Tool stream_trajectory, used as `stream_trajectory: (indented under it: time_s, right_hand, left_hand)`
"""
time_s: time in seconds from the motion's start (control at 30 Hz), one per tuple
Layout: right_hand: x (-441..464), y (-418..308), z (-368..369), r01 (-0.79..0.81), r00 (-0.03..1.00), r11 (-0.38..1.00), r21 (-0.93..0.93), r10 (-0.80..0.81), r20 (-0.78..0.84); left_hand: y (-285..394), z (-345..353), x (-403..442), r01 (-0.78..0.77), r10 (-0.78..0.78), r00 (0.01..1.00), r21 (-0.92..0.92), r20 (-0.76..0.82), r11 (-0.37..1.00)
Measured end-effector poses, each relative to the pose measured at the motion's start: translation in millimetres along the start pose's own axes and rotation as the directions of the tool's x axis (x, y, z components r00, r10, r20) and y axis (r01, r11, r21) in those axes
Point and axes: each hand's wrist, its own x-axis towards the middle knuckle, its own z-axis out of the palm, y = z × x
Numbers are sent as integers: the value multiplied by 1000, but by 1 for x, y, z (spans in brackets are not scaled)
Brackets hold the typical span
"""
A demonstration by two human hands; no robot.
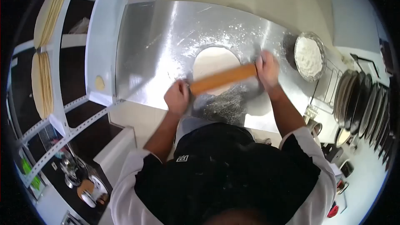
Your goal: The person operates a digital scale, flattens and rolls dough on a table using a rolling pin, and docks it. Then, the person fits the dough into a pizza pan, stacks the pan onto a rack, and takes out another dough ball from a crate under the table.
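Observation:
A wooden rolling pin (223, 79) lies slantwise over a round, flat sheet of pale dough (214, 60) on the floured metal table (141, 54). My left hand (178, 97) is closed round the pin's left end, and my right hand (268, 70) is closed round its right end, a little farther from my body. The pin hides part of the dough. Closer to my body, a second pale flat piece (259, 105) lies at the table's near edge, partly in shadow beneath my right forearm.
Right of the dough stands a metal bowl of white flour (308, 56). Dark round pans (354, 100) are stacked upright in a rack at the far right. On the left, a shelf frame (71, 131) holds flat dough rounds (42, 85). A small dough piece (99, 83) sits on a white shelf.

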Motion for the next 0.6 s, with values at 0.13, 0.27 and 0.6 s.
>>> stream_trajectory:
  time_s: [0.13, 0.27, 0.6]
  right_hand:
    - [0, 2, -3, 176, 983, 983, 48, -179, 53]
    - [91, -31, 39, 86, 983, 990, 115, -103, 150]
    - [-10, -7, -8, 68, 986, 995, 71, -78, 150]
  left_hand:
    - [23, 0, -52, 135, -140, 988, -72, -65, 988]
    - [7, -6, 36, 260, -269, 945, -72, -185, 963]
    - [13, 6, -48, 127, -156, 965, -146, -209, 981]
